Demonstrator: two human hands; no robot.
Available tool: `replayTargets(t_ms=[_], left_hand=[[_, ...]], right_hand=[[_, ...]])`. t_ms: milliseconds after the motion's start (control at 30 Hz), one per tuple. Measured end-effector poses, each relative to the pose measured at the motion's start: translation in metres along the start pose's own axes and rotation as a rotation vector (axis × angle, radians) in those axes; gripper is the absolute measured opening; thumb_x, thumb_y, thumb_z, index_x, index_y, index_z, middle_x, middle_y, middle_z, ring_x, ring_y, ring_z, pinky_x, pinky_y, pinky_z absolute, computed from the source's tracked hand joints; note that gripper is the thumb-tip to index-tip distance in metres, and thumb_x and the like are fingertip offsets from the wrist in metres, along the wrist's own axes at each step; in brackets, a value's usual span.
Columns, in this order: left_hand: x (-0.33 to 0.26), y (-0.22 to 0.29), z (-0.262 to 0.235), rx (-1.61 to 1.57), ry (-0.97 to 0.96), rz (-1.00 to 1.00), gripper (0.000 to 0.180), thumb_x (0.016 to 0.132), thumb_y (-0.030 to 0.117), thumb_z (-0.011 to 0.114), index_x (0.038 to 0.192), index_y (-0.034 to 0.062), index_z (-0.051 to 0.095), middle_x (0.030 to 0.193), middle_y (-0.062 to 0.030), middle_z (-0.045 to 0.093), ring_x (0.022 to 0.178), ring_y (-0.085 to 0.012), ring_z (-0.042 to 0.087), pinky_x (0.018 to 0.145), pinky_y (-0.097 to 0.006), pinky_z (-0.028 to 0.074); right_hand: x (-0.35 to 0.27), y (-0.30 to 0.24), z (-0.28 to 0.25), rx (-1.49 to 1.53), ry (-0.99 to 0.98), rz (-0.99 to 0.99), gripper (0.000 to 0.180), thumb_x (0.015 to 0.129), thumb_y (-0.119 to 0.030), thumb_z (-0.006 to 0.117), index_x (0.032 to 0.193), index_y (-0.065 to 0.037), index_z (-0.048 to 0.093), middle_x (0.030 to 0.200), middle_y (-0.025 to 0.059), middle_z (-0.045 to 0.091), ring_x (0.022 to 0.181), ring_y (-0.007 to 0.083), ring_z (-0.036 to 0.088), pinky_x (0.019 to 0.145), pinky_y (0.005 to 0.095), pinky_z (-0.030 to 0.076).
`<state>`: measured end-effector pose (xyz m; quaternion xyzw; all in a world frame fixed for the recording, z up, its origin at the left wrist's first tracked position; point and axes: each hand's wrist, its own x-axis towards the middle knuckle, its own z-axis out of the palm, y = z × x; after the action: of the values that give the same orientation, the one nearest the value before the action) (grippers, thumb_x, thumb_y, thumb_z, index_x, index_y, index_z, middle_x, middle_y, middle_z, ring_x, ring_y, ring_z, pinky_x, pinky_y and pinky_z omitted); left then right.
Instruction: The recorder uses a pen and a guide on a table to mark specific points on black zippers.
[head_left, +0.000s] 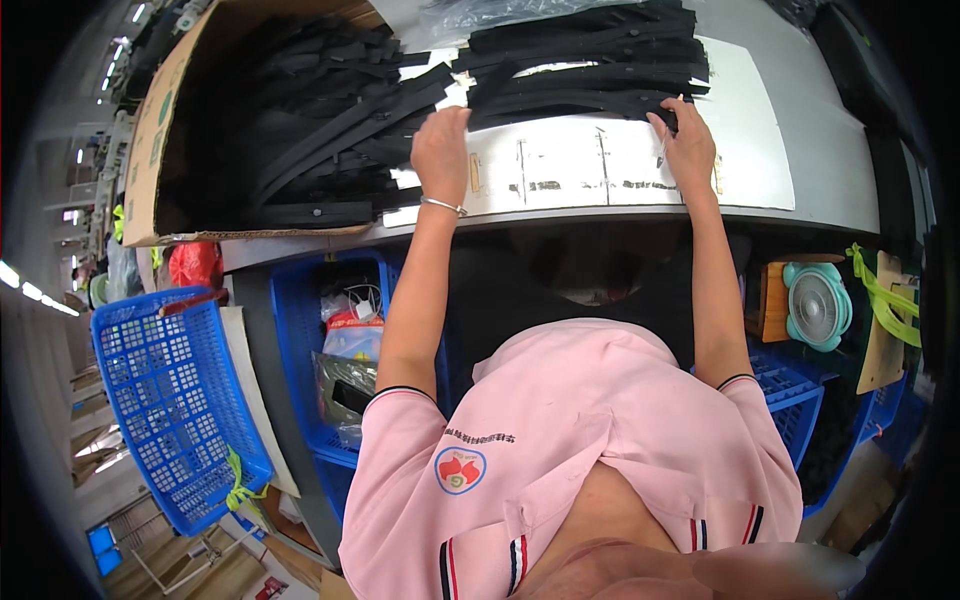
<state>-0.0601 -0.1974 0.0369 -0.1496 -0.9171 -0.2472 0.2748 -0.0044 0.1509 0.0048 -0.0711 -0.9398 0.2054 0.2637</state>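
Long flat black strips, seemingly fabric, lie in a stack across a white marked board on the table. At the near left end of this stack is my left hand, fingers curled inward; what they hold, if anything, is hidden. My right hand pinches the right end of the nearest strip between thumb and fingers. More black strips fill a cardboard box left of the board, and some stick out toward my left hand.
Clear plastic wrap lies behind the stack. Blue baskets stand below the table: a large one at left, one holding bagged items by my left arm, another at right. A teal fan is right of my right arm.
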Motion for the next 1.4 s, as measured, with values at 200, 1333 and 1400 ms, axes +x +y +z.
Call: replayTargets(t_ms=[200,1333,1400], left_hand=[[-0.038,0.061,0.014,-0.270,-0.295,0.087,0.017,0.092,0.024,0.074,0.094,0.0072,0.077,0.091,-0.0066,0.074,0.081,-0.0263,0.072,0.071,-0.033,0.055],[-0.120,0.051,-0.010,0.004,-0.243,-0.055,0.063,0.092,0.036,0.075,0.144,0.0064,0.057,0.149,-0.0083,0.055,0.147,-0.0325,0.039,0.120,-0.062,0.011],[-0.121,0.048,-0.009,0.007,-0.226,-0.041,0.065,0.091,0.038,0.075,0.145,0.0081,0.056,0.150,-0.0068,0.055,0.148,-0.0322,0.037,0.120,-0.061,0.009]], right_hand=[[-0.004,-0.002,-0.007,0.430,-0.045,0.151,0.024,0.095,-0.021,0.074,0.113,-0.008,0.067,0.098,0.0093,0.072,0.077,0.0248,0.065,0.073,0.0335,0.052],[-0.097,0.034,-0.053,-0.081,-0.002,-0.196,0.036,0.095,-0.010,0.071,0.130,-0.012,0.062,0.140,0.0040,0.066,0.137,0.0223,0.056,0.121,0.0480,0.024],[-0.093,0.029,-0.058,-0.064,-0.024,-0.144,0.035,0.097,-0.009,0.069,0.131,-0.011,0.062,0.136,0.0039,0.068,0.134,0.0227,0.058,0.121,0.0488,0.027]])
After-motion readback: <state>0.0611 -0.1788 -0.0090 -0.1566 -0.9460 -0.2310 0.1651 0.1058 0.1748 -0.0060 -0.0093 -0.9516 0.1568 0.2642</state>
